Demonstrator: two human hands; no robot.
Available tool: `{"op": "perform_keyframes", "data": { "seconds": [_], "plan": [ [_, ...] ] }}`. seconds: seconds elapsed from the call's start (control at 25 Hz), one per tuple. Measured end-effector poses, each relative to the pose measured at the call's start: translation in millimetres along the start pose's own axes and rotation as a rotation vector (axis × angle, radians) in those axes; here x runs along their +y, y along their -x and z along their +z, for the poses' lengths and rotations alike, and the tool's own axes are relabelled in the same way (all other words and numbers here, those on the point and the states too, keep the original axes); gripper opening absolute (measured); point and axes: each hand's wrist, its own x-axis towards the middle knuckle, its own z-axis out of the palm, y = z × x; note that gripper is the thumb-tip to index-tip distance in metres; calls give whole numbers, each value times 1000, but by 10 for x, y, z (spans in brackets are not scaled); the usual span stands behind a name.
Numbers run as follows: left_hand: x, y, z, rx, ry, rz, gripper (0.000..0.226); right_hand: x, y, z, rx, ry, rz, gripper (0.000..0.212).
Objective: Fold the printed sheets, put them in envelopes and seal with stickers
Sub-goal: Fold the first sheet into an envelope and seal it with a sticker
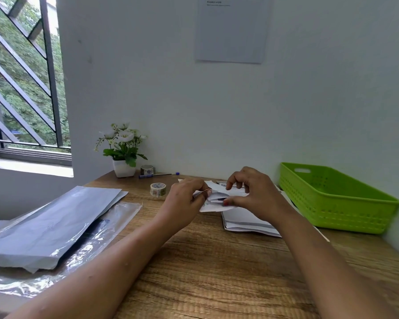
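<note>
Item: table [205, 272], wood-grain top, set in a corner against a pale wall. Centre, towards the far edge: left hand [187, 200] and right hand [257, 194], both raised just above the top, sharing one folded paper [217, 200], white with some print; whether it is a sheet alone or a sheet in an envelope cannot be told. Left grip: thumb and fingers pinched shut on the paper's left end. Right grip: thumb beneath and fingers curled over, pinching the paper's right part. Under and just beyond the right hand: white pile [244, 223] of flat envelopes or sheets lying on the table. Right: green basket [332, 203], perforated, against the wall, beside the pile. Left of the hands: tape roll [158, 189], patterned, standing on its edge; behind it a second tape roll [147, 169], a blue pen [157, 174] lying flat, and a white flowerpot [123, 168] with white blooms. Near left: plastic-wrapped packs [51, 226], overlapping. Wall: printed notice [232, 31]. Far left: barred window [21, 77].
</note>
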Motion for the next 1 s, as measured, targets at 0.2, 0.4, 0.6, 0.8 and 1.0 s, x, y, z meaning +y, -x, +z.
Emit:
{"op": "perform_keyframes", "data": {
  "seconds": [0.2, 0.4, 0.6, 0.8, 1.0],
  "plan": [
    [54, 19, 4, -19, 16, 27, 18, -23, 6, 71, 20, 130, -64, 15],
    [80, 27, 3, -28, 27, 55, 19, -69, -1, 173, 127, 360, -141, 6],
    [102, 33, -2, 2, 42, 110, 12, -115, -41, 335, 316, 607, -211, 11],
    [138, 29, -12, -12, 35, 135, 12, -175, -44, 408, 351, 647, -176, 16],
    [122, 22, -34, 9, 61, 104, 13, -118, -49, 386, 342, 627, -213, 19]
  ]
}}
